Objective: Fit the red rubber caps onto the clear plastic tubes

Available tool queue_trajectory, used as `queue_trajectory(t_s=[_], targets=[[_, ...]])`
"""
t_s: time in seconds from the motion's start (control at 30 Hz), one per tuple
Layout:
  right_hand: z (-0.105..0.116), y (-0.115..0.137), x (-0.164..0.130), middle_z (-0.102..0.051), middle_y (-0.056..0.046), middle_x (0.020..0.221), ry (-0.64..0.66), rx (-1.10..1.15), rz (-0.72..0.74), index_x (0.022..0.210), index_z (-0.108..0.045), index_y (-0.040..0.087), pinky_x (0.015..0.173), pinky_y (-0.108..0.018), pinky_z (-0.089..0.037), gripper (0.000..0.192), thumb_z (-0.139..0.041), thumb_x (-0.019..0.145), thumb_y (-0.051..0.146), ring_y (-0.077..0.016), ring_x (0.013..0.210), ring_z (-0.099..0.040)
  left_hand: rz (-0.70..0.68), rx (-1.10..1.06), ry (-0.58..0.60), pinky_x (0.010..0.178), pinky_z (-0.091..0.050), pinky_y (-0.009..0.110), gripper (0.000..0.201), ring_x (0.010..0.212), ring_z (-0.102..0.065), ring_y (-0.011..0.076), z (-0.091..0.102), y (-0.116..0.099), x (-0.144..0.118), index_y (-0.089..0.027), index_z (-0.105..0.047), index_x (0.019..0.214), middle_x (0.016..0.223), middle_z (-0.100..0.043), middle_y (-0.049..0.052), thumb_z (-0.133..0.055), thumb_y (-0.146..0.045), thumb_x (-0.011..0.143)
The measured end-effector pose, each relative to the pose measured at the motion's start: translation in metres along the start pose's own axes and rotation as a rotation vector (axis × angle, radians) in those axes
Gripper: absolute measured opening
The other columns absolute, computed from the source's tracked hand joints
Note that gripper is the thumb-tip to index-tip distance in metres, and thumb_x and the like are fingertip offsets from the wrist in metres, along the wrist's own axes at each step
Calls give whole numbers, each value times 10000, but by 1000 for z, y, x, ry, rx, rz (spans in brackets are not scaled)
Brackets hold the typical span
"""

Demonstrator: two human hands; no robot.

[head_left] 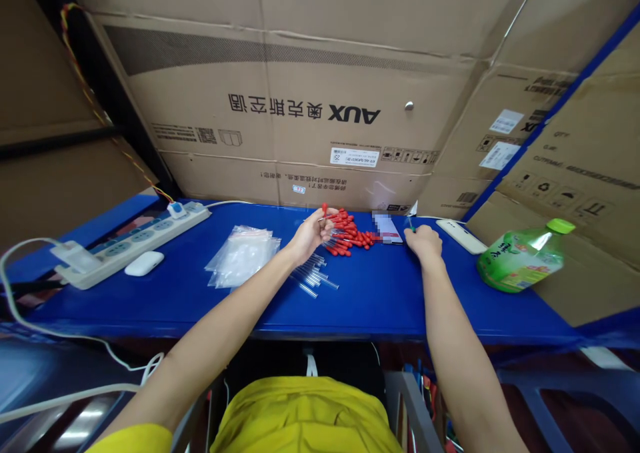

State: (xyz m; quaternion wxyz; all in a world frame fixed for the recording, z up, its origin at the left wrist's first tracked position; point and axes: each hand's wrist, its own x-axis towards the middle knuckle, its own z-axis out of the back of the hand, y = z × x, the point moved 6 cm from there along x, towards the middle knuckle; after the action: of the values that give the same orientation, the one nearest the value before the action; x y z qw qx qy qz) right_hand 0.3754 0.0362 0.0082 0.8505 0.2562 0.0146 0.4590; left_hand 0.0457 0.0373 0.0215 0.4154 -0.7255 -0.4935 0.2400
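One red-bulbed clear dropper (324,214) pinched in left hand (307,234).

I see a bright yellow short-sleeved shirt (305,416) (plain, no print showing), both forearms bare, no gloves, watch or rings.

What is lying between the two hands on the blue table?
In the head view, a pile of red-capped droppers lies between the left hand and the right hand, on the blue table.
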Motion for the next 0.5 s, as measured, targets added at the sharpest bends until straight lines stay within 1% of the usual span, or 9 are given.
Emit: queue_trajectory(t_s=[0.07,0.13,0.2,0.23,0.3,0.33,0.4,0.5], targets=[[8,14,-7,-740,-206,1000,-101,98,53,1012,-705,153,848,-366,-540,296,-539,930,385,-290,971,-708,-13,-60,5,521,-328,198,316,532,-357,89,0,-3,0,-159,-663,1120,670,-444,-28,-525,-430,1032],[10,38,-19,-745,-174,993,-139,226,177,1094,-672,164,833,-365,-519,322,-450,958,354,-282,930,-691,-46,-90,9,524,-320,194,324,528,-353,90,1,-6,0,-191,-649,1179,657,-432,-37,-520,-457,1047],[6,67,-38,-744,-122,937,-92,375,356,1188,-622,179,802,-363,-503,343,-422,964,345,-270,852,-671,-85,-94,16,528,-313,186,275,529,-360,87,2,-10,0,-217,-637,1212,651,-423,-44,-550,-417,1045],[4,82,-50,-741,-103,943,-65,440,466,1217,-602,190,809,-363,-497,345,-438,964,357,-263,839,-665,-102,-91,18,530,-313,182,249,533,-367,84,3,-11,0,-218,-637,1210,655,-424,-45,-569,-386,1039],[0,109,-75,-735,-96,1022,-22,513,683,1226,-590,212,852,-366,-490,330,-446,985,385,-258,889,-667,-124,-81,15,535,-319,173,210,547,-385,75,4,-12,0,-193,-650,1178,676,-430,-41,-595,-326,1026],[-2,118,-86,-731,-98,1057,0,530,757,1226,-587,219,863,-366,-488,322,-437,1000,392,-259,923,-670,-127,-76,8,538,-324,169,190,556,-395,70,4,-12,0,-174,-656,1148,689,-435,-38,-601,-302,1019],[-9,129,-101,-726,-101,1083,45,520,839,1210,-587,227,857,-364,-485,297,-427,1012,380,-261,939,-670,-123,-66,-8,544,-340,164,147,576,-416,64,5,-12,0,-148,-655,1078,716,-448,-30,-617,-269,1003],[-20,134,-111,-720,-71,986,127,468,883,1155,-586,229,779,-344,-466,240,-469,974,336,-249,841,-659,-118,-56,-26,555,-364,164,115,607,-451,64,4,-9,1,-152,-613,1008,762,-486,-22,-663,-247,967]])
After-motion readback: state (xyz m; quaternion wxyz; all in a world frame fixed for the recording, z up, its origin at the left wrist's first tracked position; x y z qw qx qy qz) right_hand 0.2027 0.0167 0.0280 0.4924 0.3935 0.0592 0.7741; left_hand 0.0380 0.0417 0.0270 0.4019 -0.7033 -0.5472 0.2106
